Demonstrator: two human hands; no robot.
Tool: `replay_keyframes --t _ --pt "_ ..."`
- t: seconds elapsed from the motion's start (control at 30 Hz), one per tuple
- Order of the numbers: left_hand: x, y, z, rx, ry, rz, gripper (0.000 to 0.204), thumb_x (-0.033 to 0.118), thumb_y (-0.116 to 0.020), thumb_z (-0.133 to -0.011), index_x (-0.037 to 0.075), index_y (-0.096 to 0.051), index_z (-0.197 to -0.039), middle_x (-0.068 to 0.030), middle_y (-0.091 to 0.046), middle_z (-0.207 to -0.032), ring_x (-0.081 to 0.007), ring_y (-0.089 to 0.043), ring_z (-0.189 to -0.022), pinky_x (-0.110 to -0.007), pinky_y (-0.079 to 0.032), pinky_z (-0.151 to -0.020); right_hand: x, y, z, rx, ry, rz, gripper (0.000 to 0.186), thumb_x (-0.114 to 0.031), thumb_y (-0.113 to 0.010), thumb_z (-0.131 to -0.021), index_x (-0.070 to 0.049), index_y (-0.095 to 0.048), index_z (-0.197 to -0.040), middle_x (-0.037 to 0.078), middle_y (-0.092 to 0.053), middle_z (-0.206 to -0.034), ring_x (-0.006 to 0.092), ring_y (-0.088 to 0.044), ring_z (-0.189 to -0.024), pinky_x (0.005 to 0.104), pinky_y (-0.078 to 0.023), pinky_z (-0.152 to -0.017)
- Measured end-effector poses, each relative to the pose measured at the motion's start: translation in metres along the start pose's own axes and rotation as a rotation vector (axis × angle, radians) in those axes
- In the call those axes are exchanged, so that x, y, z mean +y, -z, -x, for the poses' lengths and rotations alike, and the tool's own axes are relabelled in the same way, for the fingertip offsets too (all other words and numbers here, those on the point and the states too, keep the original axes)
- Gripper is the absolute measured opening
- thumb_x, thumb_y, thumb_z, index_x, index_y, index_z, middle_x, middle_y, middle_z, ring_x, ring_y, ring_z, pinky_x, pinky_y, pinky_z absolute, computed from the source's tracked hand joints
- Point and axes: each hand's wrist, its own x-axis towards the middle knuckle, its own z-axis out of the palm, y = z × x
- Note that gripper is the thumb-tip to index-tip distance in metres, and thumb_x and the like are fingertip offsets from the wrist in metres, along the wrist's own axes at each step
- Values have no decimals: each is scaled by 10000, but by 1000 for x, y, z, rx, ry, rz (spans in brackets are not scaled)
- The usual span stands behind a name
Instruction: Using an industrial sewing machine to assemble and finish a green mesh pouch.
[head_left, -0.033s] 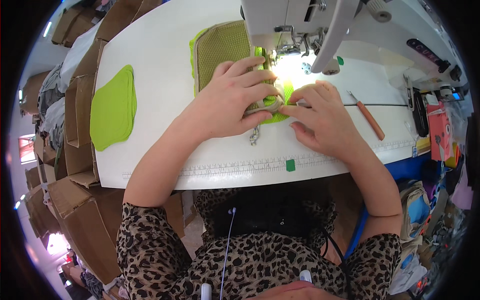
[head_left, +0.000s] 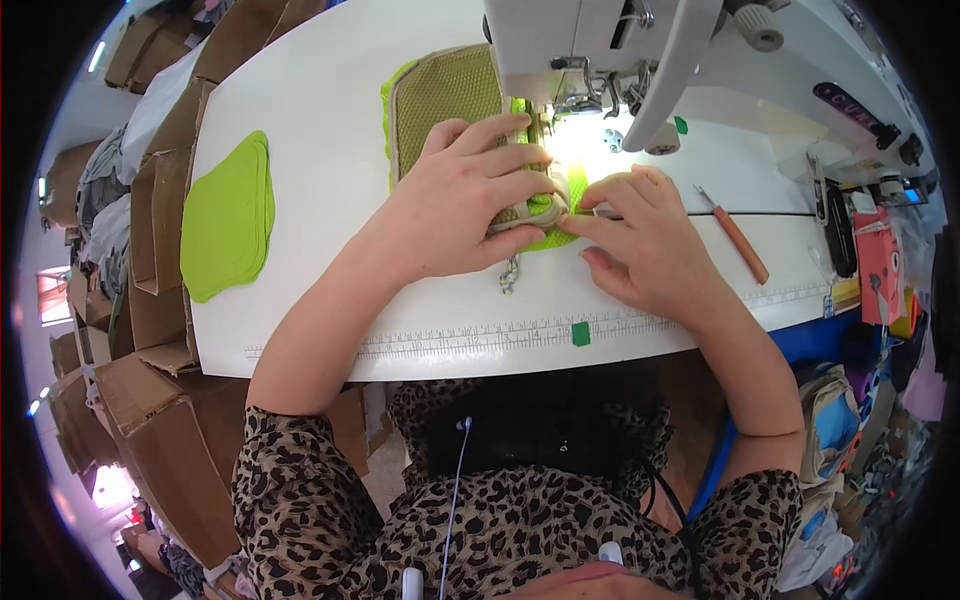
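An olive mesh fabric piece (head_left: 447,95) with beige edging and lime-green cloth beneath it lies under the sewing machine head. My left hand (head_left: 475,195) is curled over its bunched right part, thumb at the near edge, gripping it. Close beside, my right hand (head_left: 645,235) is closed in a pinch on the lime-green cloth edge (head_left: 575,190), next to the left fingertips. A short patterned cord (head_left: 510,275) hangs out below my left hand. The needle area of the sewing machine (head_left: 585,95) is just beyond my fingers, brightly lit; the exact pinch point is partly hidden.
Lime-green cut pieces (head_left: 228,220) lie stacked at the table's left. An orange-handled pointed tool (head_left: 740,243) rests right of my right hand. A ruler strip (head_left: 450,338) runs along the near edge, with green tape (head_left: 580,334). Cardboard boxes (head_left: 165,450) crowd the left side.
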Motion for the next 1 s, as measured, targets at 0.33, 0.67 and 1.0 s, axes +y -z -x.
replay_keyframes --t 0.33,0.67,1.0 --pt "0 -4 4 36 21 -70 387 248 -749 -788 155 -680 -1157 -59 -610 -1303 -321 -459 -1358 -467 -396 -1072 -6 0 -1 -19 -13 3 374 -89 -720 -721 -121 -714 -1094 56 -599 -1228 274 -548 -1171 515 -345 -1116" --pt "4 -14 5 75 78 -51 389 254 -734 -793 162 -680 -1167 -93 -570 -1367 -332 -453 -1372 -474 -378 -1089 -3 -2 0 -52 -22 27 339 -134 -721 -752 -133 -701 -1090 25 -597 -1245 243 -525 -1208 538 -346 -1104" --pt "-3 -21 -4 137 73 -75 383 237 -749 -754 168 -677 -1124 -77 -588 -1324 -323 -479 -1352 -483 -397 -1078 -4 4 -4 -83 -64 75 371 -166 -735 -739 -134 -687 -1105 25 -598 -1253 231 -533 -1191 561 -335 -1096"
